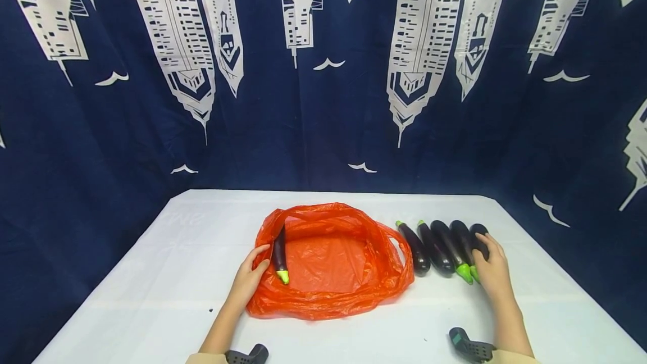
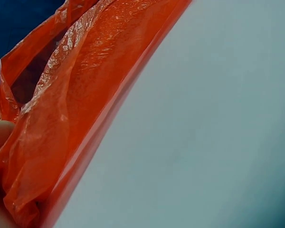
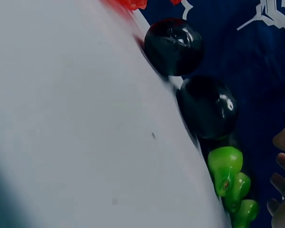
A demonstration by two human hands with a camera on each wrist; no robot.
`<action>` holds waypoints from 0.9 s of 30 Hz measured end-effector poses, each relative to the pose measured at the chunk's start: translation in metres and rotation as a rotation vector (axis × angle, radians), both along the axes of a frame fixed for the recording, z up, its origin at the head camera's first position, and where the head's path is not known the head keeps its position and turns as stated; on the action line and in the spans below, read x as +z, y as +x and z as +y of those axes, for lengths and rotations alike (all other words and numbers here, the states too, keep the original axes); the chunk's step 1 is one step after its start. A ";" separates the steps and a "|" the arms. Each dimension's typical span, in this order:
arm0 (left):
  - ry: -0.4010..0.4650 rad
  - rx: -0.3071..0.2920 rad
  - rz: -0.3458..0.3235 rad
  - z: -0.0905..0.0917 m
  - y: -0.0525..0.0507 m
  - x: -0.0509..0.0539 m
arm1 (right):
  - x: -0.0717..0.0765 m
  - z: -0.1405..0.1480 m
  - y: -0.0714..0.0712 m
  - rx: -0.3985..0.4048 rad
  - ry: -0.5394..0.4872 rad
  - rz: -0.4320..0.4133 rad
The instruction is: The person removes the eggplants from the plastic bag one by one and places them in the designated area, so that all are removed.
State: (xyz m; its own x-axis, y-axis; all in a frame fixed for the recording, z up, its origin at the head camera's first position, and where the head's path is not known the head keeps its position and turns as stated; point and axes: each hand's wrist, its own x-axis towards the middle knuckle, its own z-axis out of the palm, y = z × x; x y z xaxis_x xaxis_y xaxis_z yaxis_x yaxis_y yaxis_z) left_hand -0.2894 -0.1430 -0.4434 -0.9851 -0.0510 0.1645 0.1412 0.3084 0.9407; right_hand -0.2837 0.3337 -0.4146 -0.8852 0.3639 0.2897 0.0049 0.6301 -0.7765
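A red plastic bag (image 1: pixel 323 305) lies open-mouthed on the table, with one dark purple eggplant (image 1: pixel 279 251) along its inner left side, green stem end toward me. My left hand (image 1: pixel 246 280) holds the bag's left edge; its thumb and index finger reach the rim, and the other fingers are mostly hidden. To the bag's right, several eggplants (image 1: pixel 436 249) lie side by side. Over the rightmost eggplant (image 1: pixel 478 235) is my right hand (image 1: pixel 491 268), its fingers spread around it. In the right wrist view, the right fingertips (image 3: pixel 281 179) are apart beside the green stems (image 3: pixel 225 168).
The white table (image 1: pixel 151 274) stands before a dark blue curtain (image 1: pixel 303 128) printed with white buildings. A loop handle of the bag (image 1: pixel 399 240) reaches close to the leftmost eggplant in the row. Dark devices (image 1: pixel 470 346) are strapped at both wrists.
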 end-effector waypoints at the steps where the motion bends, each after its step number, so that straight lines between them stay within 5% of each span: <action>1: -0.001 0.001 -0.003 0.000 0.000 0.000 | 0.001 -0.001 0.000 0.005 0.008 0.005; 10: 0.004 -0.006 -0.022 -0.001 -0.004 -0.002 | 0.010 -0.010 -0.006 0.032 0.022 0.018; 20: 0.003 -0.003 -0.026 -0.002 -0.004 -0.004 | -0.047 0.017 -0.068 0.005 0.160 0.118; 27: 0.004 -0.007 -0.022 -0.002 -0.003 -0.003 | -0.019 -0.006 -0.054 0.082 0.166 0.074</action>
State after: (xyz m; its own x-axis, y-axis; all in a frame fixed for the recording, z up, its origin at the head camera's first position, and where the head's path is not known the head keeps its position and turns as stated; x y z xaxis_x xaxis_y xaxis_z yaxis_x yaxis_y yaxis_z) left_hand -0.2926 -0.1445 -0.4463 -0.9887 -0.0449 0.1429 0.1227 0.3042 0.9447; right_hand -0.3375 0.3278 -0.4340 -0.8840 0.2334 0.4051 -0.1048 0.7455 -0.6582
